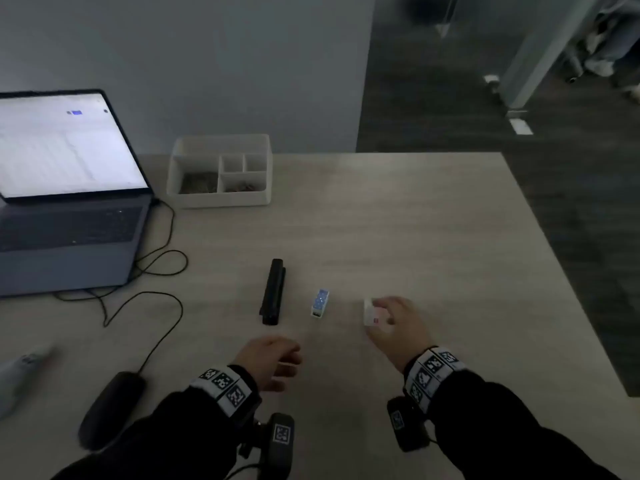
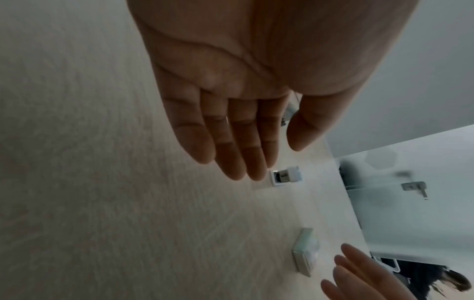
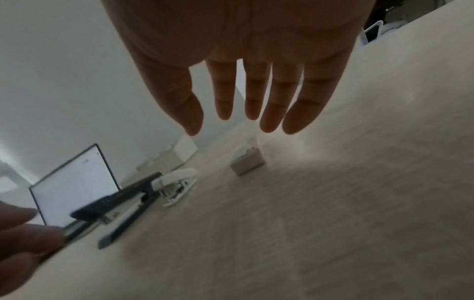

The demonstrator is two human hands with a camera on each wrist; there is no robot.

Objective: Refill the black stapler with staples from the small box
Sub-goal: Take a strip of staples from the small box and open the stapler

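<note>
1. Centrally on the bench (image 1: 415,220), the black stapler (image 1: 273,292) lies closed with its long axis running from 12 to 6 o'clock.
2. At 3 o'clock of the stapler, near but apart, lies a small white stapler (image 1: 320,303) with a blue top.
3. Further toward 3 o'clock stands the small box (image 1: 372,315), white with a red mark.
4. Right hand (image 1: 398,323): fingers (image 3: 271,101) extended and slightly spread, reaching the box; the head view suggests contact, but a grasp cannot be confirmed.
5. Left hand (image 1: 270,358): positioned at 6 o'clock of the black stapler, above the bench, fingers (image 2: 231,142) straight and together, released, holding nothing.
6. At 11 o'clock sits a white compartment tray (image 1: 221,199); at 9 to 10 o'clock, an open laptop (image 1: 69,202) with lit screen and cables (image 1: 162,271) trailing.
</note>
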